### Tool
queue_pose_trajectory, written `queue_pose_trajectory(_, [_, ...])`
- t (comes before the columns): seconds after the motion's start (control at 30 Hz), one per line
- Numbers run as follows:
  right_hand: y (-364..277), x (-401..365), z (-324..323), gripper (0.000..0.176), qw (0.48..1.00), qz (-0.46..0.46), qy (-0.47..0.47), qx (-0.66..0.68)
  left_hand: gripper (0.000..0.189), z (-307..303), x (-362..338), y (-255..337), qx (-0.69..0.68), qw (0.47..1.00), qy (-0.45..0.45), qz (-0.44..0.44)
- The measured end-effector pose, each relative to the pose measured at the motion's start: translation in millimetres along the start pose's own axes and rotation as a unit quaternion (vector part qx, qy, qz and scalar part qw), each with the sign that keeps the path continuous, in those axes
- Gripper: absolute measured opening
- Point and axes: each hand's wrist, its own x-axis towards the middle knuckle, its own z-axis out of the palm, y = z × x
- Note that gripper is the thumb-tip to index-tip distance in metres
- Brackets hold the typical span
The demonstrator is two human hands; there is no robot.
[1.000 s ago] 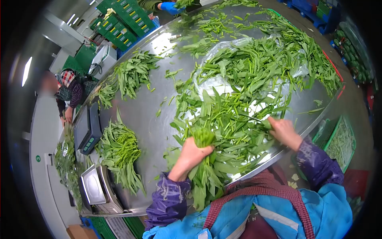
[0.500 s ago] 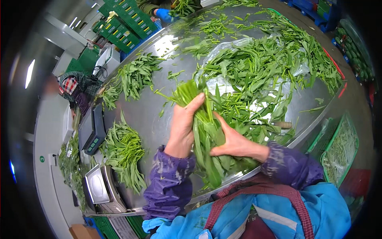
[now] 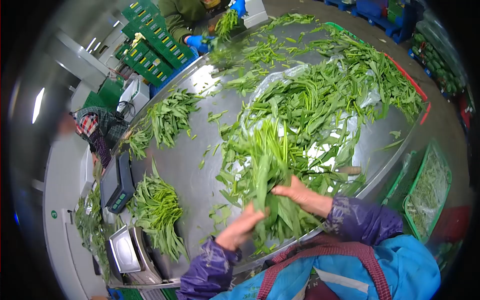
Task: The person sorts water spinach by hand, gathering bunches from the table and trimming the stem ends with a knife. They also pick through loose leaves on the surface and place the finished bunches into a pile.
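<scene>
A bunch of leafy green stems (image 3: 267, 162) is between my two hands, its pale stem ends pointing away from me. My left hand (image 3: 243, 227), slightly blurred, has its fingers closed at the lower left side of the bunch. From the right, my right hand (image 3: 302, 196) grips the leaves with thumb and fingers. Behind the bunch, a large heap of loose greens (image 3: 320, 95) spreads over the metal table (image 3: 192, 170) and clear plastic. Two sorted piles lie to the left, a nearer one (image 3: 157, 212) and a farther one (image 3: 172, 117).
Scales (image 3: 117, 182) and a metal tray (image 3: 124, 249) stand at the left edge. A co-worker's blue-gloved hand (image 3: 199, 43) is across the table, near stacked green crates (image 3: 155, 45). Another person (image 3: 97, 125) is at the left. A green crate (image 3: 429, 192) sits at right.
My left hand has moved down from the stems toward the leaves, and the bunch now points more straight away from me. The co-worker across the table has come further into view.
</scene>
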Motion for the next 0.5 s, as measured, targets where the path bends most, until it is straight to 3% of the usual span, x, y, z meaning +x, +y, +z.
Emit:
queue_pose_trajectory(0.03, [11, 2, 2, 0.072, 1.0, -0.013, 0.018, -0.004, 0.079, 12, -2, -2, -0.007, 1.0, -0.021, -0.003])
queue_pose_trajectory(0.1, [21, 1, 12, 0.07, 0.989, -0.03, 0.094, -0.106, 0.07, 20, 9, -18, -0.012, 1.0, 0.02, -0.006])
queue_pose_trajectory(0.23, [28, -13, 22, 0.088, 0.995, -0.036, 0.076, -0.046, 0.063, 35, 16, -28, -0.055, 0.998, 0.03, 0.003])
queue_pose_trajectory(0.33, [13, -29, 27, 0.104, 0.998, 0.06, 0.031, 0.014, 0.062, 22, 24, -65, -0.039, 0.998, 0.042, 0.001])
queue_pose_trajectory(0.4, [8, -33, 28, 0.111, 0.996, 0.085, 0.018, 0.001, 0.066, 0, 45, -99, -0.088, 0.988, 0.123, -0.004])
queue_pose_trajectory(0.43, [12, -33, 28, 0.112, 0.996, 0.091, 0.023, 0.001, 0.066, 5, 46, -88, -0.075, 0.992, 0.105, -0.003])
queue_pose_trajectory(0.47, [23, -28, 23, 0.111, 0.996, 0.08, 0.012, -0.037, 0.053, 15, 31, -70, -0.068, 0.985, 0.145, -0.057])
queue_pose_trajectory(0.5, [-9, -47, 33, 0.107, 0.996, 0.039, -0.002, -0.081, 0.043, 31, 8, -43, -0.056, 0.975, 0.183, -0.111])
